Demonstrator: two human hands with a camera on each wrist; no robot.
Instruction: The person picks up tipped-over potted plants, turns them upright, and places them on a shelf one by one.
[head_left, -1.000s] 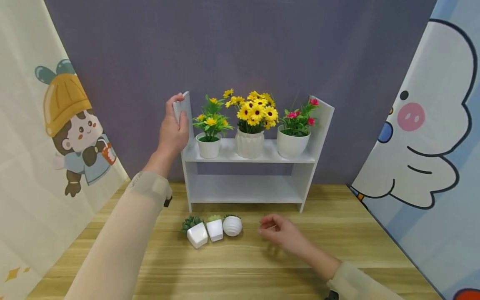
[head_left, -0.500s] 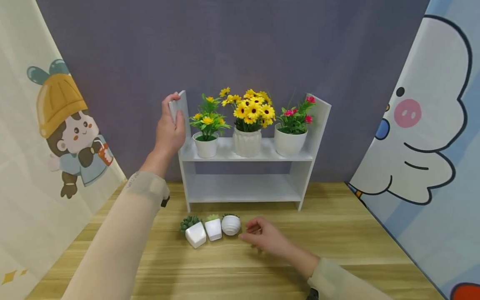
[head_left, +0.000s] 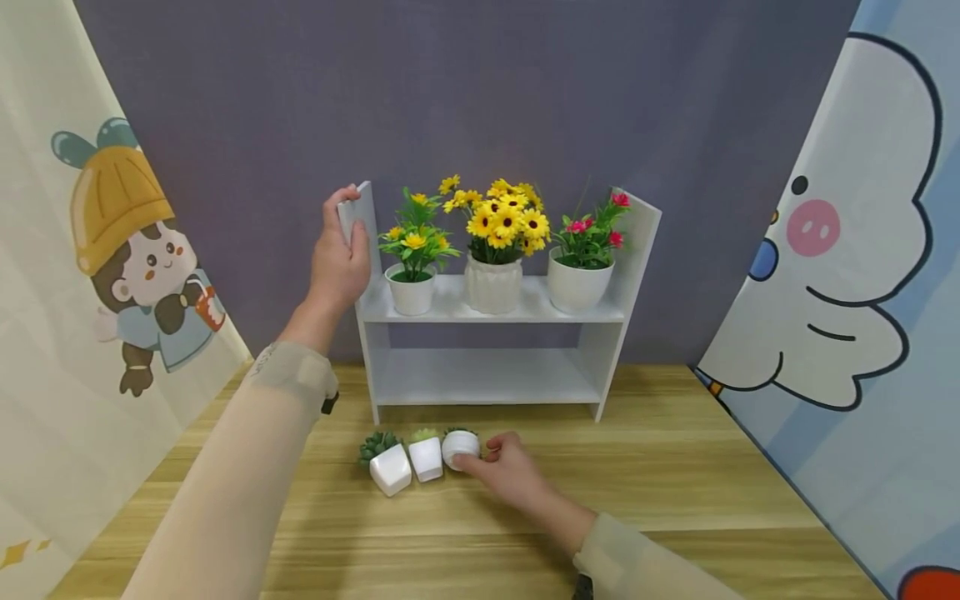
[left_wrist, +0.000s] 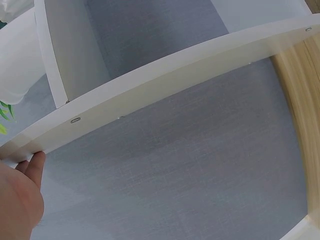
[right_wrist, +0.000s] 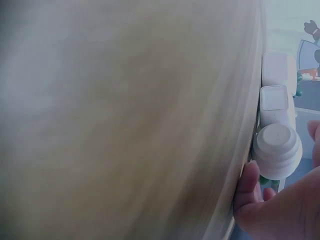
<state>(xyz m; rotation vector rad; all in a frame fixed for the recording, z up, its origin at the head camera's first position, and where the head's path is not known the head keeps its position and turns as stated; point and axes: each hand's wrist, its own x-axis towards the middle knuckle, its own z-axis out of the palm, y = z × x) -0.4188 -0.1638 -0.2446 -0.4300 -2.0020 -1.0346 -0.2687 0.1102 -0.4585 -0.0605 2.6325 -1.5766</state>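
Three small white succulent pots lie in a row on the wooden table (head_left: 675, 500): an angular pot (head_left: 392, 470), a square pot (head_left: 427, 458) and a round ribbed pot (head_left: 458, 444). My right hand (head_left: 476, 457) pinches the round ribbed pot (right_wrist: 277, 146) between thumb (right_wrist: 247, 192) and a finger (right_wrist: 314, 131); the square pot (right_wrist: 273, 98) lies just beyond it. My left hand (head_left: 347, 221) grips the top of the left side panel of the white shelf (head_left: 491, 377). In the left wrist view a fingertip (left_wrist: 34, 167) touches that panel's edge (left_wrist: 175, 75).
The shelf's upper board carries a small yellow-flower pot (head_left: 411, 290), a ribbed sunflower pot (head_left: 493, 285) and a pink-flower pot (head_left: 576, 282). Its lower board is bare. A purple backdrop stands behind, with cartoon curtains (head_left: 112, 250) to the left and right.
My right hand has slid left across the table and closed its fingers round the round ribbed pot. My left hand has stayed on the shelf's side panel.
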